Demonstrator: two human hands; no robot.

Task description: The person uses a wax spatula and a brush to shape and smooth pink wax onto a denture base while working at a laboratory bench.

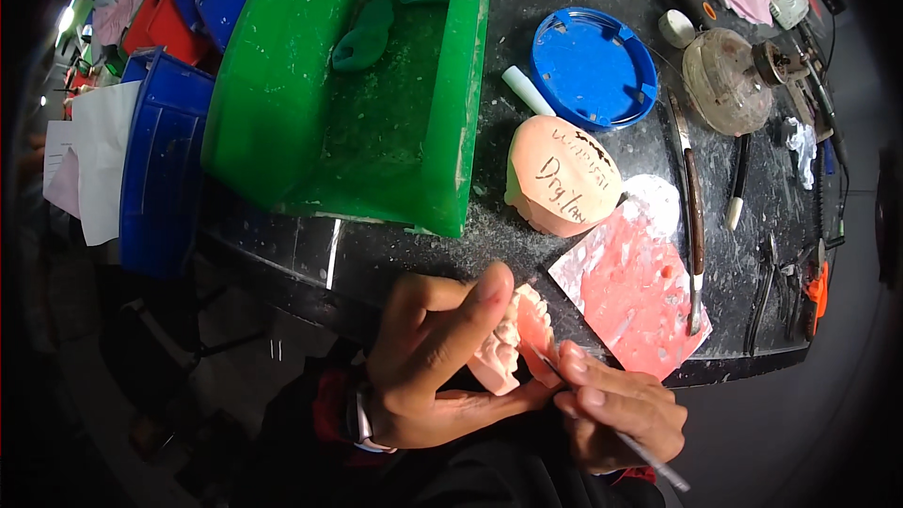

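Note:
At the table's near edge my left hand [423,362] is closed around a dental cast [496,367], its thumb raised along the side. The cast is pale, with a row of teeth and pink wax [534,325] over its inner side. In my right hand [625,414] a thin metal dental carver [654,463] is pinched like a pen. Its tip meets the pink wax, or lies very near it; exact contact is hard to see. Just beyond the hands lies a stained pink wax sheet [625,287]. Behind it sits a peach plaster cast [557,174] with handwriting on its base.
A large green bin [451,132] holding green moulded pieces stands at left, beside a blue bin [165,169]. A blue lid [593,71], a wooden-handled wax knife [694,216], a round glass burner [724,80] and orange-handled pliers [816,296] lie across the right side.

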